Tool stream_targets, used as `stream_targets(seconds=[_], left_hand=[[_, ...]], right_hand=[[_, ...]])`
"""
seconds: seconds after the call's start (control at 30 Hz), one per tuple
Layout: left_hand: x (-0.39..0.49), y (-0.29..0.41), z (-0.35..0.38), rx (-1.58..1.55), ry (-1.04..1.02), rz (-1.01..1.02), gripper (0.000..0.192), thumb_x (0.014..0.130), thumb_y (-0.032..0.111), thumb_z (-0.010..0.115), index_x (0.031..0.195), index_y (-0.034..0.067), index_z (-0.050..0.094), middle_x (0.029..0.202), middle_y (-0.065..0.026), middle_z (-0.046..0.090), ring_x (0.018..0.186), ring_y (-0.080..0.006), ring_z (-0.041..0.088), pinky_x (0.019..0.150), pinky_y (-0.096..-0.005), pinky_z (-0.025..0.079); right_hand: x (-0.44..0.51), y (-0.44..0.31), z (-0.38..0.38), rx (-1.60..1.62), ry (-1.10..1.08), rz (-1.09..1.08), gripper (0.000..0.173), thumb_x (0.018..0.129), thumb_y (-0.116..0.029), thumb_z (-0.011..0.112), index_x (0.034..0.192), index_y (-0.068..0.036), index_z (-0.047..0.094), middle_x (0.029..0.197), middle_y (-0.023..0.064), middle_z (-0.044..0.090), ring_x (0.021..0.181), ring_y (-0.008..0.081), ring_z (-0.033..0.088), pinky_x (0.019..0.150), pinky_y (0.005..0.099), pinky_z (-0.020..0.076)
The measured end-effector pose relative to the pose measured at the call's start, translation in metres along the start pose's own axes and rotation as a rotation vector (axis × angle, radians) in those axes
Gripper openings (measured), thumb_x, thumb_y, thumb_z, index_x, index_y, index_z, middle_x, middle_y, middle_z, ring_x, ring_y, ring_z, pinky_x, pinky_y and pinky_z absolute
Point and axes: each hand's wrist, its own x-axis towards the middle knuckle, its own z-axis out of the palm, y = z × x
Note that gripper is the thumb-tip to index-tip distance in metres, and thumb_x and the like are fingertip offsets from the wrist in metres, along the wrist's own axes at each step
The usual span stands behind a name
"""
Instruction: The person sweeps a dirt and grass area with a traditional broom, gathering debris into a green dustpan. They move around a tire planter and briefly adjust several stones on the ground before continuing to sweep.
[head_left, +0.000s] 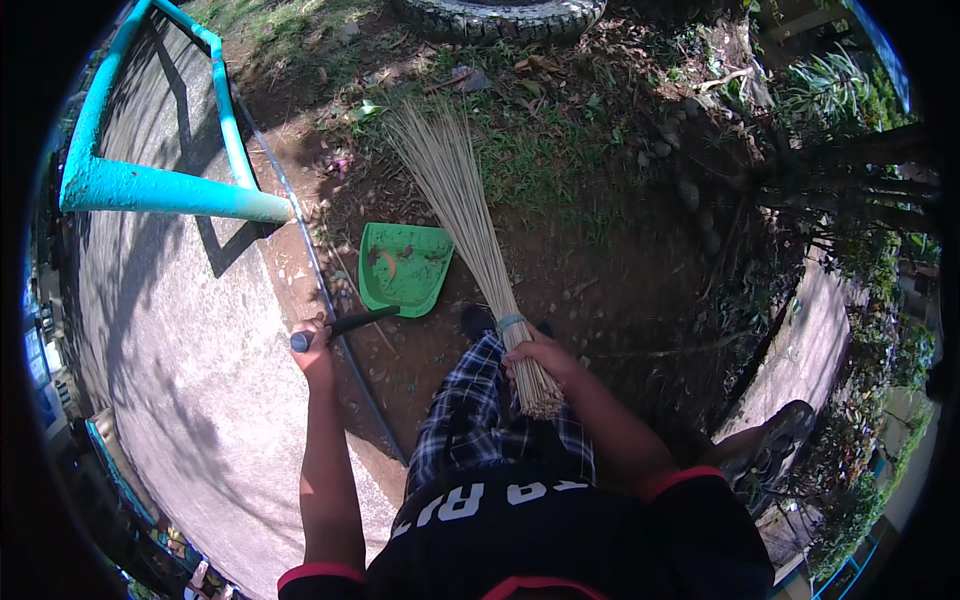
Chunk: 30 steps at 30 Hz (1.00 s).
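My left hand (313, 346) grips the black handle (364, 321) of a green plastic dustpan (409, 274). A few dry leaves and dirt lie in the pan, which is over bare soil with its open side facing away from me. In my right hand (541, 354) is a stick broom (480, 225) of thin pale ribs, bound by a light blue-green band (510, 322). I hold it near its thick butt end, just below the band. Its bristles fan out forward and to the left, passing beside the dustpan's right edge toward the grass.
A turquoise metal pipe frame (172, 187) stands at left on concrete paving (187, 345). A thin pipe (300, 217) runs along the paving's edge. Ahead lie grass (540, 157), leaf litter and a large tyre (502, 19). Stones (688, 196) and plants border the right.
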Motion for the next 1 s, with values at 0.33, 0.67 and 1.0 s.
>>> stream_targets(seconds=[0.33,0.67,1.0], left_hand=[[-0.007,0.003,-0.038,0.045,0.051,-0.018,0.023,0.074,-0.007,0.051,0.076,0.014,0.042,0.087,-0.0011,0.049,0.109,-0.0198,0.050,0.068,-0.0307,0.048],[-0.002,0.011,-0.001,0.072,0.003,-0.056,0.021,0.075,-0.007,0.050,0.076,0.012,0.042,0.085,-0.0021,0.049,0.114,-0.0228,0.046,0.069,-0.0313,0.048],[0.012,0.010,0.041,0.070,-0.077,-0.025,0.022,0.075,-0.008,0.051,0.077,0.011,0.041,0.087,-0.0030,0.048,0.111,-0.0201,0.048,0.071,-0.0277,0.045]], right_hand=[[-0.075,0.009,-0.149,0.249,0.781,0.139,0.025,0.079,-0.026,0.055,0.096,-0.008,0.056,0.073,0.0141,0.061,0.063,0.0276,0.062,0.058,0.0406,0.0532],[0.086,-0.034,-0.053,-0.392,0.251,-0.079,0.070,0.071,-0.015,0.067,0.129,-0.004,0.030,0.096,0.0120,0.056,0.080,0.0222,0.059,0.069,0.0354,0.0494],[-0.115,-0.047,-0.188,-0.412,0.691,0.175,0.040,0.068,-0.020,0.068,0.100,-0.001,0.055,0.090,0.0091,0.058,0.082,0.0218,0.058,0.070,0.0357,0.0470]])
